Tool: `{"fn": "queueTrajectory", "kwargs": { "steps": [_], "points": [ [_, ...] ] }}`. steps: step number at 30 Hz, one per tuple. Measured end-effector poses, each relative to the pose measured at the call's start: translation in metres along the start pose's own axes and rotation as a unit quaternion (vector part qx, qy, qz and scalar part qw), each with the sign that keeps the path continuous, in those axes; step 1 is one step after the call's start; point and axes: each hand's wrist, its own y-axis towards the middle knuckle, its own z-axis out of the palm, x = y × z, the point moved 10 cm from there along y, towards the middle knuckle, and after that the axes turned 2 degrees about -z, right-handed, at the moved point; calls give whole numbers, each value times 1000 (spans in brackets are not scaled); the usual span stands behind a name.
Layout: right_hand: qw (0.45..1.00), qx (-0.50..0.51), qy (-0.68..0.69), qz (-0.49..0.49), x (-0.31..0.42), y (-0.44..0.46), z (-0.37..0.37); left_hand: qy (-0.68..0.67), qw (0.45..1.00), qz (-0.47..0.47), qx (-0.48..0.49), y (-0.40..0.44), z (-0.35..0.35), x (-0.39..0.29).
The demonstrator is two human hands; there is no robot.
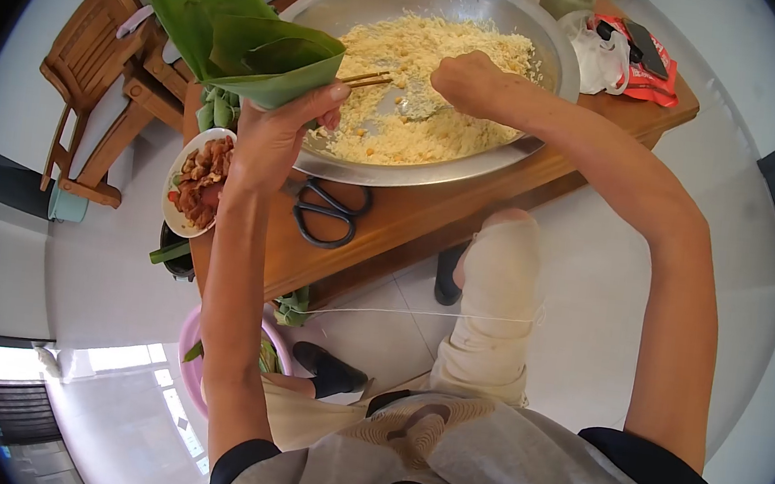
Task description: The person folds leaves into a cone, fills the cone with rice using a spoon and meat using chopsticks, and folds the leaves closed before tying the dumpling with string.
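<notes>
Over the left rim of a wide metal basin (471,163), my left hand (281,127) holds green leaves (230,32) folded into an open cone. A pair of chopsticks (367,79) sticks out beside that hand, pointing right. The basin contains pale yellow rice (399,45). My right hand (466,82) is closed over the rice; a shiny spoon-like piece shows just below it, its link to the hand unclear. Black-handled scissors (332,213) lie on the wooden table (409,221) below the basin.
A bowl of brown meat (197,184) sits at the table's left edge. A white plastic bag (598,56) and red packet (655,81) are at the right. Wooden chairs (105,52) stand left; a pink tub (191,363) is on the floor, and string (399,312) crosses below the table.
</notes>
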Motion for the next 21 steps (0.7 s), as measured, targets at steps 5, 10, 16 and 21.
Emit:
{"fn": "queueTrajectory", "kwargs": {
  "steps": [5, 10, 16, 21],
  "points": [
    [997, 39, 2, -65, 4, -2, 6, 8, 1000, 2, -13, 21, -6, 24],
    [990, 29, 137, 17, -28, 1, 9, 16, 1000, -19, -13, 20, -9, 31],
    [977, 23, 210, 12, -50, 0, 8, -54, 996, -67, -20, 20, -15, 42],
    [992, -20, 127, 3, -45, 9, -2, -26, 996, -85, -8, 20, -13, 46]
  ]
}}
